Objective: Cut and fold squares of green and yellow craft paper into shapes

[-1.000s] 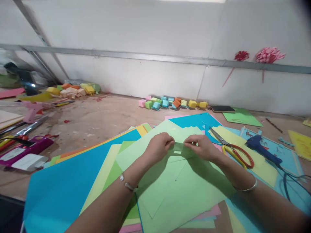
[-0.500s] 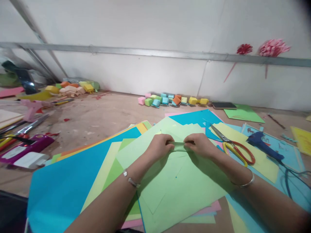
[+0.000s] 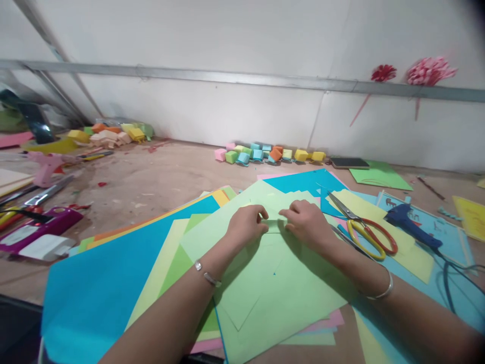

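Between my hands lies a small folded strip of light green paper [image 3: 274, 226], over a large light green sheet [image 3: 291, 298] with thin lines on it. My left hand [image 3: 246, 223] has its thumb and fingers closed on the strip's left end. At the strip's right end is my right hand [image 3: 307, 222], its thumb and index finger apart and close to the paper. Right of it, scissors [image 3: 366, 232] with one red and one yellow handle rest on pale yellow paper [image 3: 413, 263].
Blue sheets [image 3: 102, 278] fan out to the left. A blue glue gun [image 3: 411, 227] with its cord lies at right. Small paper cubes [image 3: 257, 155] line the wall beside a phone [image 3: 349, 163]. A pink glue gun [image 3: 45, 167] and purple device [image 3: 45, 230] are far left.
My right thumb and index finger have parted from their pinch on the strip, and the right hand has lifted slightly. My left hand stays nearly in place on the strip.
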Demonstrator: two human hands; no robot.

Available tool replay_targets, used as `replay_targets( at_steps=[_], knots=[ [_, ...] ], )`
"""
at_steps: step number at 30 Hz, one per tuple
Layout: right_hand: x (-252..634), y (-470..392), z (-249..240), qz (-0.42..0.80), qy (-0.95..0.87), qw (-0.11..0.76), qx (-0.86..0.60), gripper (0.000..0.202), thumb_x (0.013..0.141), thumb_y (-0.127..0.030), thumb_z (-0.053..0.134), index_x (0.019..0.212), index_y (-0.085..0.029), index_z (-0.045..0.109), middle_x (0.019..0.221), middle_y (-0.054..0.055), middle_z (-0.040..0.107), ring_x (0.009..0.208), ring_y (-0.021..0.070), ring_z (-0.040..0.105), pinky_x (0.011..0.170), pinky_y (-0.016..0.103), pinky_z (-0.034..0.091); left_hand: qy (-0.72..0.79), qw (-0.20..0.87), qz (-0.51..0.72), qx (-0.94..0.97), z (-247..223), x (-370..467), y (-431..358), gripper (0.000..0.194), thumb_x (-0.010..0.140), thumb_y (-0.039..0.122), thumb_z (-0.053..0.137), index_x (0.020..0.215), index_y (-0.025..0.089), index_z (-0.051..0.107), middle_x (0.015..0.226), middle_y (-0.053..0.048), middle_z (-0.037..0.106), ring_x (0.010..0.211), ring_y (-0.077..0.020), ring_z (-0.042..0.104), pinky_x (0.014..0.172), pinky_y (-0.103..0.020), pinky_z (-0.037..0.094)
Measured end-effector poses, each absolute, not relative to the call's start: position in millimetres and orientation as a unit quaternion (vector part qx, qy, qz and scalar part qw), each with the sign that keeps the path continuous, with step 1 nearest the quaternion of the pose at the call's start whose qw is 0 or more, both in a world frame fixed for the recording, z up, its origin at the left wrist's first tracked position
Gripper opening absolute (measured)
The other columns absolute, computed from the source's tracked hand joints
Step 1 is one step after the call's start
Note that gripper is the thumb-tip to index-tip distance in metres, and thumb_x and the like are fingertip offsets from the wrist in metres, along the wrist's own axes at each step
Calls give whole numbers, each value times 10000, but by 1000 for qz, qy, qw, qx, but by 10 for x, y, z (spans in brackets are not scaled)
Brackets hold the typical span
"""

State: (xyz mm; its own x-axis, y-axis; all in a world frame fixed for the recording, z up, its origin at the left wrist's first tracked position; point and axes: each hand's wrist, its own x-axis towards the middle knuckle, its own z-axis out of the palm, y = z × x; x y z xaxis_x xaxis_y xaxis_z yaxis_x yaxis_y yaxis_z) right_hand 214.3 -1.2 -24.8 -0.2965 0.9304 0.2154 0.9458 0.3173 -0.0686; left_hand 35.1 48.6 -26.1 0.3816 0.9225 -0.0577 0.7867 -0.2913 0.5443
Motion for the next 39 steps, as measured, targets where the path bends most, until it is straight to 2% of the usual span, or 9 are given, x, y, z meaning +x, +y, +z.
replay_targets(
  at_steps=[3, 6, 9, 16, 23, 27, 31, 35, 39],
  knots=[
    [1979, -150, -290, -145, -858, 54, -489, 266, 948, -131, 439, 953, -182, 700, 814, 81, 620, 832, 218, 497, 699, 351, 286, 546, 260, 139, 784, -265, 358, 499, 238, 676, 221, 713, 910, 214, 672, 727, 14, 651, 690, -163, 588, 589, -246, 375],
    [1870, -265, -325, -188, -875, 4, -446, 303, 944, -82, 389, 934, -141, 686, 796, 90, 620, 825, 232, 494, 737, 389, 279, 549, 270, 137, 779, -246, 361, 504, 238, 660, 193, 704, 891, 212, 649, 689, 31, 637, 675, -156, 588, 579, -241, 368],
    [1878, -326, -324, -180, -870, -32, -458, 308, 925, -56, 389, 996, -135, 677, 816, 94, 630, 810, 239, 503, 738, 399, 278, 551, 280, 135, 774, -232, 359, 513, 243, 642, 170, 699, 873, 208, 635, 661, 43, 629, 670, -156, 593, 571, -241, 364],
    [2128, -486, -365, -209, -837, -68, -501, 346, 864, 13, 407, 793, -152, 703, 868, 123, 655, 804, 254, 522, 727, 412, 288, 554, 292, 135, 768, -237, 361, 545, 248, 607, 157, 716, 836, 208, 638, 682, 33, 646, 689, -163, 601, 562, -241, 366],
    [2195, -520, -220, -170, -814, -113, -545, 315, 819, 23, 444, 814, -141, 713, 752, 106, 648, 739, 239, 545, 617, 364, 292, 549, 281, 138, 775, -236, 357, 526, 113, 616, 174, 702, 721, 207, 677, 721, -2, 658, 718, -177, 597, 550, -245, 354],
    [2362, -394, -175, -141, -807, -8, -574, 340, 774, 21, 469, 944, -146, 710, 799, 92, 644, 776, 234, 552, 618, 329, 339, 545, 289, 150, 772, -251, 342, 518, 123, 612, 157, 697, 725, 203, 685, 723, -9, 650, 710, -179, 580, 548, -246, 350],
    [2485, -225, -252, -55, -777, 163, -606, 316, 863, -172, 515, 1142, -116, 652, 972, 130, 657, 912, 237, 584, 711, 314, 440, 533, 318, 169, 765, -239, 344, 515, 112, 595, 135, 696, 685, 197, 674, 668, 11, 614, 662, -157, 547, 545, -243, 341],
    [2491, -155, -285, 108, -746, 224, -617, 193, 783, -203, 594, 933, -167, 709, 828, 66, 685, 759, 193, 611, 655, 290, 448, 519, 365, 195, 748, -182, 348, 496, 45, 629, 151, 677, 646, 190, 661, 572, 38, 566, 587, -130, 526, 533, -234, 356],
    [2513, -183, -221, 162, -717, 274, -620, 120, 762, -229, 606, 685, -190, 690, 671, 13, 680, 616, 149, 586, 572, 256, 418, 508, 423, 218, 718, -137, 314, 495, 68, 612, 201, 710, 643, 173, 657, 564, 39, 592, 559, -122, 550, 529, -224, 395]
  ],
)
